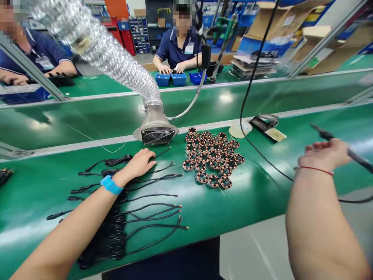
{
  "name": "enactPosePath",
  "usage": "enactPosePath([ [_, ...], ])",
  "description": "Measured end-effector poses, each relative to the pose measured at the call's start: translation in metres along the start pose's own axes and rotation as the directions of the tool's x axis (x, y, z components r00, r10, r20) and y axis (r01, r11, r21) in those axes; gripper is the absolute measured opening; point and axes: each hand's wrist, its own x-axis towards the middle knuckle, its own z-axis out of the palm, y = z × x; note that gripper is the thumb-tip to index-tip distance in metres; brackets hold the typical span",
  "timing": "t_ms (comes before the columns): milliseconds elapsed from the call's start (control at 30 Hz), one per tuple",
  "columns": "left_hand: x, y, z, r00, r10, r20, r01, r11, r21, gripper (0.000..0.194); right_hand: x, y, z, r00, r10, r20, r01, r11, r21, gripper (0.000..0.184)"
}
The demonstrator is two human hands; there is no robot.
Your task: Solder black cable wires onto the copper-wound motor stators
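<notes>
Beyond the green barrier (pixel 256 97), the room is stretching back to shelves and cardboard boxes (pixel 268 17). One co-worker (pixel 177 54) is sitting opposite with both hands over blue bins (pixel 163 79), and another person (pixel 29 50) is working at the far left. On my side, the green desk (pixel 256 202) is catching glare on its smooth top, with pale floor (pixel 253 252) showing below its near edge.

A silver duct (pixel 116 58) is coming down to a fan hood (pixel 157 134) at the back of the desk. In front of it and to my left, a thick row of black cables (pixel 116 225) is lying with bared ends pointing toward the middle. Just beyond those ends, copper coils (pixel 204 156) are standing in a close cluster. A metal stand (pixel 264 122) with a small sponge tray (pixel 277 135) is sitting behind them to the right, beside a pale pad (pixel 240 129).

My left hand (pixel 138 163) is reaching over the far cables, palm down, its fingers loosely spread; I cannot tell whether they are pressing on one. My right hand (pixel 326 155) is gripping a soldering iron (pixel 325 135) above the desk, well apart from the coils, its tip pointing inward.

I judge that I am between contacts, sorting or steadying cables with the iron ready. Any move from here calls for a firm pinch on a single cable and the tip held clear of my fingers.
</notes>
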Motion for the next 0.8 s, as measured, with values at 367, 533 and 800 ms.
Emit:
enactPosePath([
  [367,-0.070,0.008,0.018,0.998,0.017,-0.054,-0.013,0.997,0.080,0.022,-0.221,-0.038,-0.068,0.376,-0.387,0.842,0.660,0.750,0.050,0.032],
  [533,-0.081,0.003,0.019,0.999,0.029,-0.044,-0.025,0.995,0.101,0.026,-0.274,-0.005,-0.079,0.100,-0.071,0.992,0.686,0.728,-0.017,0.036],
  [800,-0.119,0.010,0.012,1.000,-0.023,-0.012,0.024,0.998,0.058,0.024,-0.309,0.033,-0.078,-0.174,0.199,0.964,0.938,0.333,0.101,0.021],
])
